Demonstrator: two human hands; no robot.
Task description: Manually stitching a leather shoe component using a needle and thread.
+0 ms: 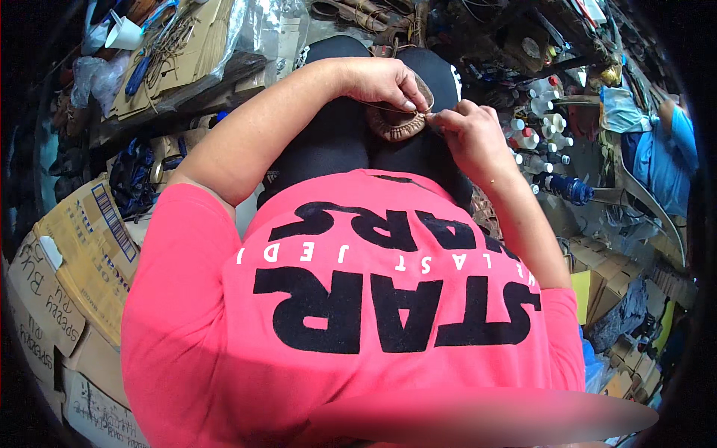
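A brown moccasin-style shoe [393,128] with a gathered, puckered toe seam rests on my lap between my thighs. My left hand [385,84] reaches over it from the left, its thumb and fingers closed on the shoe's upper near the opening. Beside the toe seam, my right hand [472,133] is pinched at the shoe's right edge. A thin thread seems to run across the seam toward its fingertips. Whether a needle is in that pinch is too small to make out.
Several plastic bottles [549,127] stand on the right, near a dark blue bottle [565,188]. Cardboard boxes [82,246] are stacked at the left. Flat cardboard pieces [187,56] and a white cup [124,34] lie at the far left. Another person's blue clothing [665,160] shows at the right.
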